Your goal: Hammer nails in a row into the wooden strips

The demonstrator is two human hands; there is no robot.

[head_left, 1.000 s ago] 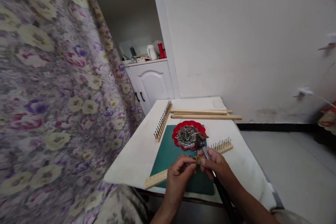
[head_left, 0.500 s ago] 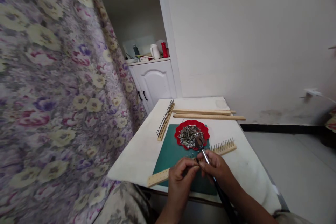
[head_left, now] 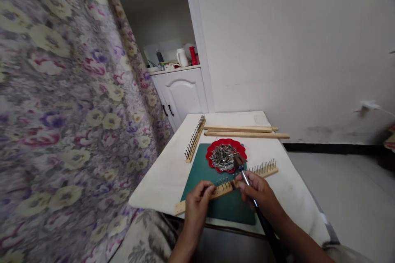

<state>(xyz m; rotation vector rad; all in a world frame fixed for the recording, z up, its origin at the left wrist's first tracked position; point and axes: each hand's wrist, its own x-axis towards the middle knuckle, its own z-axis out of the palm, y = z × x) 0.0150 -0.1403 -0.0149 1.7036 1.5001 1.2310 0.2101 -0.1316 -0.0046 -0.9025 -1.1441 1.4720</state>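
Note:
A long wooden strip (head_left: 222, 190) studded with upright nails lies slantwise across a green cutting mat (head_left: 228, 207) on the white table (head_left: 163, 178). My left hand (head_left: 197, 204) rests on the strip's near part, fingers curled and pressing on it. My right hand (head_left: 258, 189) grips a small hammer (head_left: 242, 170) close to its head, and the head hangs just above the strip. The hammer's dark handle runs back under my wrist. A red scalloped dish (head_left: 226, 157) heaped with loose nails sits right behind the hammer head.
A second nailed strip (head_left: 195, 139) lies at the mat's left edge. Two plain wooden strips (head_left: 245, 132) lie at the table's far end. A floral curtain (head_left: 68, 102) hangs on the left. Behind the table stands a white cabinet (head_left: 182, 94) with a jug and bottles.
My left hand has slid left and back along the strip, away from the right hand, uncovering the nails between them. The hammer head has lifted slightly toward the dish.

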